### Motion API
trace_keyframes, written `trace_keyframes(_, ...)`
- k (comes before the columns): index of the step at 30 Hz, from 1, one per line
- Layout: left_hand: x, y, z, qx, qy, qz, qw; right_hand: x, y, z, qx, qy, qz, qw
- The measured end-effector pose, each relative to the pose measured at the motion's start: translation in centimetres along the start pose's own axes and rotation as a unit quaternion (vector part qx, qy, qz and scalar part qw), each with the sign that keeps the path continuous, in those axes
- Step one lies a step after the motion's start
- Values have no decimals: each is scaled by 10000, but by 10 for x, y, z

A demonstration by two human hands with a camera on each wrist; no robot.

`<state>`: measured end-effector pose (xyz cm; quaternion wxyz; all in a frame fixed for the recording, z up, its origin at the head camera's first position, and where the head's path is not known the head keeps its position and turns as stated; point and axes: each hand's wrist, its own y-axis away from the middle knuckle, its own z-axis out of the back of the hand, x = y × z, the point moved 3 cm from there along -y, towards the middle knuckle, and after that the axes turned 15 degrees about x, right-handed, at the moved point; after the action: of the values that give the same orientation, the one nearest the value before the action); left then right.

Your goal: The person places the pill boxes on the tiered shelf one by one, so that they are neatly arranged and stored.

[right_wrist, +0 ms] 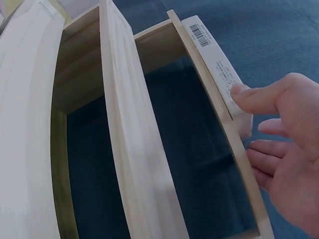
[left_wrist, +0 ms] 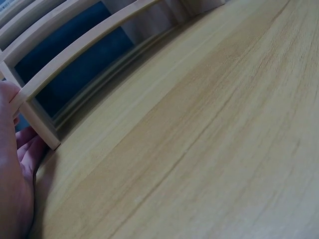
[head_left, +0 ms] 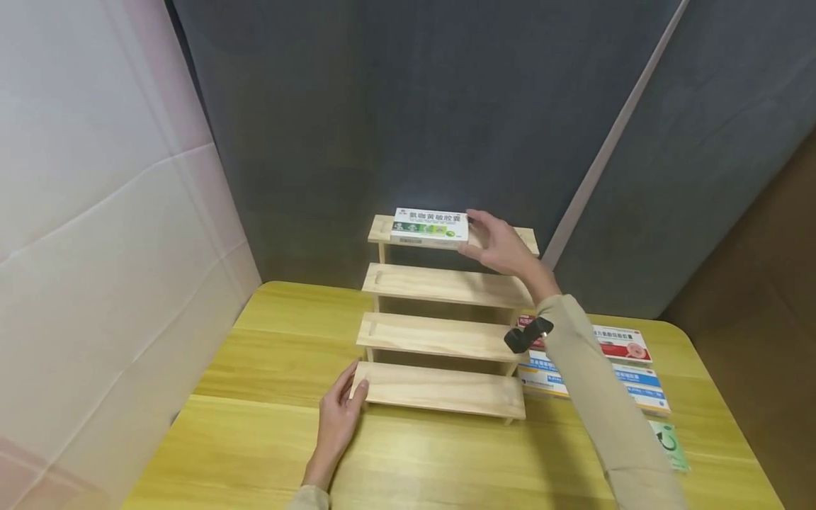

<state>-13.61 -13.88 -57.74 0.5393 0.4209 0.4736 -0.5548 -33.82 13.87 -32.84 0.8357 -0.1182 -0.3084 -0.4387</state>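
Observation:
A four-step wooden display rack (head_left: 446,287) stands on the table. On the left part of its top step lies a white-and-green medicine box (head_left: 428,225), flat, printed face up. My right hand (head_left: 500,244) holds the box's right end, the thumb (right_wrist: 245,97) on its barcode side; the fingers' contact behind the box is hidden. At the left end of the lowest step, my left hand (head_left: 340,411) grips the rack, with its thumb over the board. In the left wrist view, fingers (left_wrist: 31,147) lie beside the rack's leg.
Right of the rack lie red-and-white boxes (head_left: 623,343), blue-and-white boxes (head_left: 644,389) and a green packet (head_left: 669,446), partly behind the right sleeve (head_left: 593,397). A dark curtain (head_left: 433,106) hangs behind the table (head_left: 255,425), with a pale wall (head_left: 115,212) at left.

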Motion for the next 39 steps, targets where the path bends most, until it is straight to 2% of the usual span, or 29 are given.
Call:
trace_keyframes(9,0,-5,8,101,-26,-78,9999,-2,21,17,-197,-157,-17,9997)
trace_keyframes(15,1,-7,9,105,5,-22,9999,-10,37,24,-407,-84,-43,9991)
trace_keyframes(21,1,-7,8,150,-7,-55,9999,-16,64,29,-575,257,-145,9979)
trace_keyframes(25,1,-8,9,98,-24,-18,9999,-15,78,33,-696,574,-19,9959)
trace_keyframes(34,-1,-4,13,42,-67,9,10000,-33,108,17,-1053,443,89,9934)
trace_keyframes(39,-4,-6,9,95,22,-80,9999,-44,132,10,-1331,398,59,9903)
